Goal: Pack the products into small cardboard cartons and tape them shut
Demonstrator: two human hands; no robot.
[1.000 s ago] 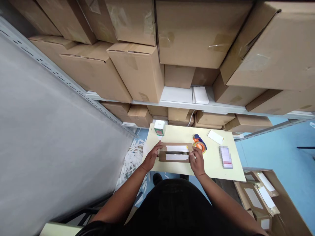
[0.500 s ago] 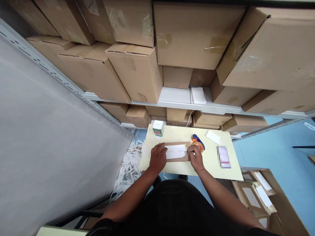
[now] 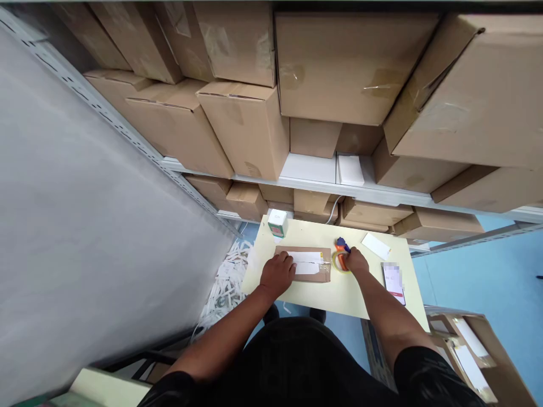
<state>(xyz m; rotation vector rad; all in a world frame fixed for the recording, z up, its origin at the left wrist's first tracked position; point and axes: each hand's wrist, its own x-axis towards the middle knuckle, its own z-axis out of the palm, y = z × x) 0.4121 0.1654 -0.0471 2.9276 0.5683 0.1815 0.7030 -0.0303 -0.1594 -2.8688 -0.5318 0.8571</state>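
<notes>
A flat cardboard box lies on the small table, with a white label on its upper face. Clear tape crosses the box's right end. My left hand is closed over the left end of the box, fingers and thumb on the label's edge. Just right of the box is a blue and orange tape dispenser with a yellowish roll. My right hand grips its handle side; the palm hides part of it.
On the pale yellow table stand a white and green small box, a white label slip and a phone. Shelves of cardboard boxes rise behind. Paper strips cover the floor at left; an open carton holds labelled packages at lower right.
My right hand has left the box's right end and moved right onto the tape dispenser, taking hold of it. My left hand stays on the box. The view has shifted slightly.
</notes>
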